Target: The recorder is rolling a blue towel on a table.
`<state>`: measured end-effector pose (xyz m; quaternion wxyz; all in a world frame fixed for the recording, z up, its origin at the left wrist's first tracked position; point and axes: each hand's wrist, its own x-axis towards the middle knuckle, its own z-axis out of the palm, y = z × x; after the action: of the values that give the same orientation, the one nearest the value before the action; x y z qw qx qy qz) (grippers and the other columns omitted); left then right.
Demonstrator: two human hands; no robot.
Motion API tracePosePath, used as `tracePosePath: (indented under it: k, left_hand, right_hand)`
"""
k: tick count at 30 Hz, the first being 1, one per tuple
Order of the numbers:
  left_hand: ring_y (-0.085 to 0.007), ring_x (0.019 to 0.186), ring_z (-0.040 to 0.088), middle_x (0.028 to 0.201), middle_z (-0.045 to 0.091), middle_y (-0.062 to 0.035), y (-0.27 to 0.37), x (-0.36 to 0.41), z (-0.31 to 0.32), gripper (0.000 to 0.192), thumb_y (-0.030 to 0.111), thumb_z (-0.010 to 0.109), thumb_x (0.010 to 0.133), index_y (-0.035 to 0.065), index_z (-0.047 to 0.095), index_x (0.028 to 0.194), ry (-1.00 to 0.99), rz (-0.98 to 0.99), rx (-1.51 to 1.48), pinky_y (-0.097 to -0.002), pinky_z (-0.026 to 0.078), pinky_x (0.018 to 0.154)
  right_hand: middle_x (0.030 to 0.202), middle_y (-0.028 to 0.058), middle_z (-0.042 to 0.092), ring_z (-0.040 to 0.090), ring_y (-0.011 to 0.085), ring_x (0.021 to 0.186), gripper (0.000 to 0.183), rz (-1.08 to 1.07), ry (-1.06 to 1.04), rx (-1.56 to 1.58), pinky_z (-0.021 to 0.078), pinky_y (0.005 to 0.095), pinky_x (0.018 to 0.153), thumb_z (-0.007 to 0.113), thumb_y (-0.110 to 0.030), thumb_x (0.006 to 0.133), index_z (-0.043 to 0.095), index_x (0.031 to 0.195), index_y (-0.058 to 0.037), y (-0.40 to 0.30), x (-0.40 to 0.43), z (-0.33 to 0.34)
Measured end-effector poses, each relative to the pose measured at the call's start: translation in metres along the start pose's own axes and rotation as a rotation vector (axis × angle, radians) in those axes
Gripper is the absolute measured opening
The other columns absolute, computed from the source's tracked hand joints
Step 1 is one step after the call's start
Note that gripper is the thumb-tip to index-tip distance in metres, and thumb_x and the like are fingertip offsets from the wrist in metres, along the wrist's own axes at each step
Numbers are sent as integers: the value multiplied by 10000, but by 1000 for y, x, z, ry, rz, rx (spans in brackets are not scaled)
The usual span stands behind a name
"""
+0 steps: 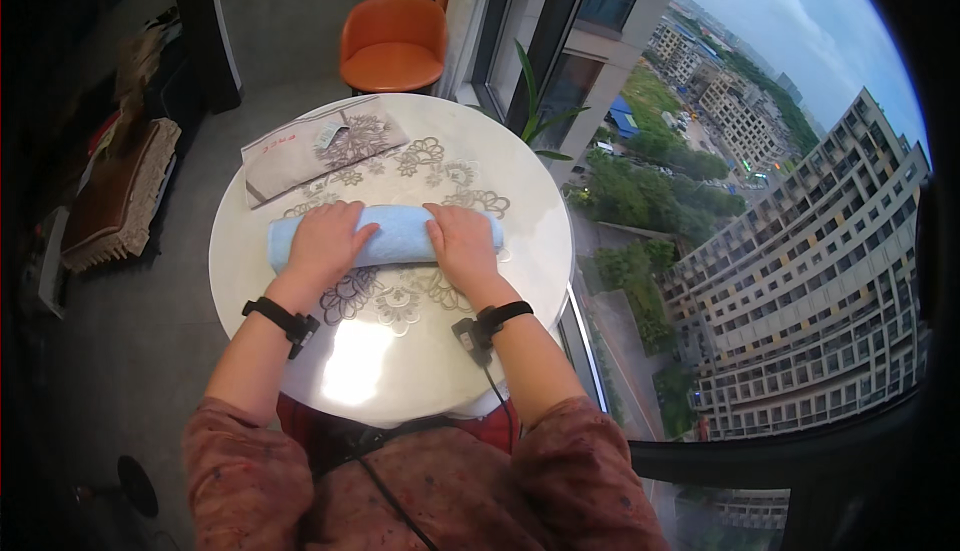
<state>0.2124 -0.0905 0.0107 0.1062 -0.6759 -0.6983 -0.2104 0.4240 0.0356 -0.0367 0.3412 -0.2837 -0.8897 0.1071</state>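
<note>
A light blue cloth, apparently a towel, rolled into a thick cylinder (399, 236), lies crosswise on a round white table (247, 303) with a printed flower pattern. My left hand (324, 243) rests over the left part of the roll, thumb pointing inward along it. Over its right part lies my right hand (463, 242), with the thumb on the near side. Both palms are on top of the cloth, and the undersides of the hands are hidden. Behind the roll, at the table's far left, is a flat folded cloth (289, 161) with a flower print and a small label.
An orange chair (394, 45) stands beyond the table's far edge. Right of the table are a green potted plant's leaves (532, 120) and a large window. A cable hangs from the band on my right wrist. A brown-covered bench (112, 198) stands at the left.
</note>
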Motion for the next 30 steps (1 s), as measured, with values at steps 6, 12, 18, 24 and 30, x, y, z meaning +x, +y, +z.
tracePosePath:
  k: [6, 12, 18, 24, 30]
  left_hand:
    - [-411, 956, 669, 977, 714, -220, -45, -11, -24, 479, 436, 471, 1039, 25, 706, 970, -214, -311, -130, -489, 510, 867]
    - [-430, 1038, 660, 1117, 716, -241, -86, -28, -24, 525, 439, 410, 1067, 15, 709, 1148, -214, -461, -351, -457, 505, 940]
    - [-417, 1106, 638, 1133, 713, -232, -48, 3, -24, 410, 342, 549, 1038, -10, 691, 1195, -10, -146, -185, -467, 482, 1006]
    - [-381, 1221, 588, 1324, 639, -198, 22, 13, 14, 442, 322, 599, 1009, 37, 604, 1348, 19, 111, -99, -462, 426, 1099]
    - [-350, 1132, 617, 1208, 663, -167, 27, 12, 8, 451, 348, 615, 992, 51, 611, 1331, -39, 59, -61, -440, 476, 994]
  right_hand:
    - [1039, 82, 676, 631, 275, 1061, 268, -18, 40, -4, 443, 434, 966, 603, -239, 993, 667, 1218, -108, 2, -1, 3]
    - [1052, 82, 680, 632, 276, 1063, 265, -19, 45, -1, 442, 435, 974, 595, -240, 999, 666, 1220, -114, 0, 0, 3]
    - [1058, 85, 680, 628, 273, 1074, 270, -8, 41, -20, 439, 439, 980, 590, -245, 1002, 664, 1226, -115, 1, -2, 1]
    - [1057, 87, 682, 633, 277, 1073, 274, -24, 58, -24, 442, 437, 974, 585, -248, 1005, 665, 1229, -113, -3, -2, 1]
    - [1067, 90, 681, 634, 277, 1079, 277, -11, 50, -13, 438, 434, 975, 580, -251, 1008, 661, 1234, -113, -3, -3, 0]
